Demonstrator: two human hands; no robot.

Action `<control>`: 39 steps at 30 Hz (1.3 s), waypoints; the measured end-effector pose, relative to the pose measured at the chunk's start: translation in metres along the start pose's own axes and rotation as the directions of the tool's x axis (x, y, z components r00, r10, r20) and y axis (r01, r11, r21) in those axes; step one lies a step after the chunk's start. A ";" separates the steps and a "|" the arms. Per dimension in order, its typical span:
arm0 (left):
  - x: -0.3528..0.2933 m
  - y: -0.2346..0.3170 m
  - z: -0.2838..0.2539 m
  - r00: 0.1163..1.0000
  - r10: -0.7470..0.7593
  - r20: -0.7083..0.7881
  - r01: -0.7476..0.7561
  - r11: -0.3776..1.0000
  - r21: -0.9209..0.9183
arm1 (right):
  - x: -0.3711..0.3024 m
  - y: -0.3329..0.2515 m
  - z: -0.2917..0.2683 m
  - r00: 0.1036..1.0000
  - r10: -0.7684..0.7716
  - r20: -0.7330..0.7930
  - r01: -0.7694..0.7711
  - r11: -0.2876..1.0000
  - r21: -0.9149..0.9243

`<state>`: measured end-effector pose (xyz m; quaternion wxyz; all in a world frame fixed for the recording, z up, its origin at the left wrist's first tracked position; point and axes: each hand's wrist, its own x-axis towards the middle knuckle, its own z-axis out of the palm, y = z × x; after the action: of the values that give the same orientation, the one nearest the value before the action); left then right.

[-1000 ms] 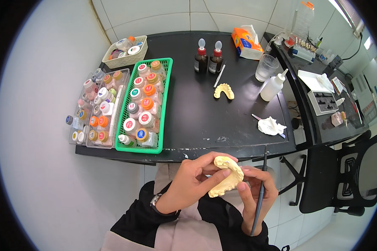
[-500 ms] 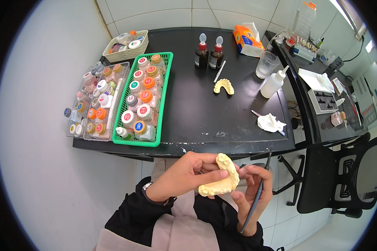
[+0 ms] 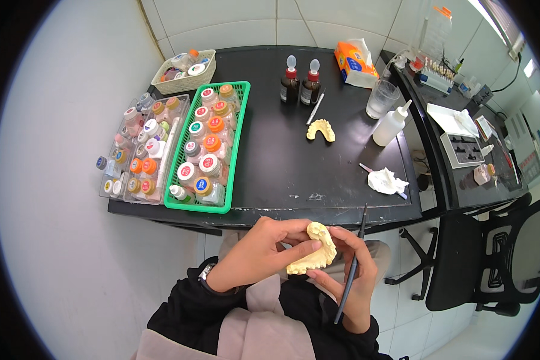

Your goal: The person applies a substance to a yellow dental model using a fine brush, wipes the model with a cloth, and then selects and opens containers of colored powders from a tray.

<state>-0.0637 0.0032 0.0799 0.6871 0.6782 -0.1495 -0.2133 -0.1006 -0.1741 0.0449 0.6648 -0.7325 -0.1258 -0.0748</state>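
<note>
My left hand (image 3: 252,255) grips a pale yellow plaster dental cast (image 3: 319,257) just off the table's front edge, its thumb lying across the inner face. The cast is horseshoe-shaped with a row of teeth along its rim. At its other side my right hand (image 3: 361,281) touches the cast with thumb and forefinger. A slim dark brush-like tool (image 3: 352,270) is tucked along that hand, its thin tip pointing away from me; its exact kind does not show. Farther back on the table lies a second, smaller horseshoe cast (image 3: 322,129), with a silver pen-like tool (image 3: 316,110) beside it.
A green basket (image 3: 239,144) of capped jars stands at left, next to a clear organizer (image 3: 117,186) and a cream basket (image 3: 207,75). Two brown dropper bottles (image 3: 290,90), a tissue pack (image 3: 357,63), a cup (image 3: 381,101), a squeeze bottle (image 3: 391,127) and crumpled tissue (image 3: 387,181) stand around.
My right hand has come in to the left, and its thumb and forefinger now meet the cast. The dark tool moved with it. The cast has shifted slightly left.
</note>
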 end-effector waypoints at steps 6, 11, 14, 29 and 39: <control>0.002 0.006 -0.001 0.999 -0.016 -0.029 0.018 0.998 0.058 | 0.001 -0.005 0.000 0.996 0.069 0.054 -0.071 0.996 0.045; 0.010 -0.004 0.003 0.999 -0.047 -0.027 0.043 0.994 -0.105 | 0.002 -0.007 0.000 0.991 0.131 -0.029 -0.130 0.991 0.036; 0.008 -0.010 0.008 0.991 -0.092 -0.102 0.072 0.981 -0.179 | 0.003 -0.014 0.003 0.987 0.142 -0.073 -0.141 0.990 0.019; 0.035 -0.036 -0.037 0.872 0.066 -0.485 -0.009 0.993 0.119 | 0.071 0.000 0.015 0.914 -0.151 -0.376 0.217 0.966 0.140; 0.073 -0.053 -0.049 0.743 0.196 -0.640 0.157 0.878 0.452 | 0.067 0.040 -0.094 0.694 0.190 -0.694 -0.025 0.970 0.241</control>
<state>0.0191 0.0104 0.0192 0.5072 0.8550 0.0514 0.0952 -0.0198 -0.2647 0.0355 0.7389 -0.5772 0.1772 -0.2991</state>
